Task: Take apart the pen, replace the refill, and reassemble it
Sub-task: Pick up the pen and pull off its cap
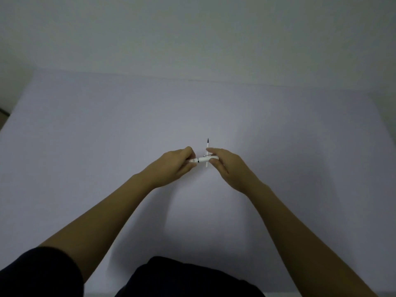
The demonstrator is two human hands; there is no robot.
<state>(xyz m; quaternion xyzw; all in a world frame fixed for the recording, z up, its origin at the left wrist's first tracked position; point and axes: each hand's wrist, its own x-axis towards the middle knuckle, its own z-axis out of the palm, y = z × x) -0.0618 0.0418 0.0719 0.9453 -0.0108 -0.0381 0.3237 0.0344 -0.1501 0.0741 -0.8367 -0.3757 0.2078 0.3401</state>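
A white pen (pixel 202 159) is held level above the white table (pixel 107 136), with a dark ring near its middle. My left hand (pixel 173 166) pinches its left end and my right hand (pixel 225 166) grips its right end, where a metal clip shows. A thin white refill (pixel 207 146) with a dark tip lies on the table just behind the pen, pointing away from me; its near end pokes out below the pen.
The table's far edge (pixel 192 79) meets a plain wall. Dark clothing (pixel 188 277) fills the bottom of the view at the table's near edge.
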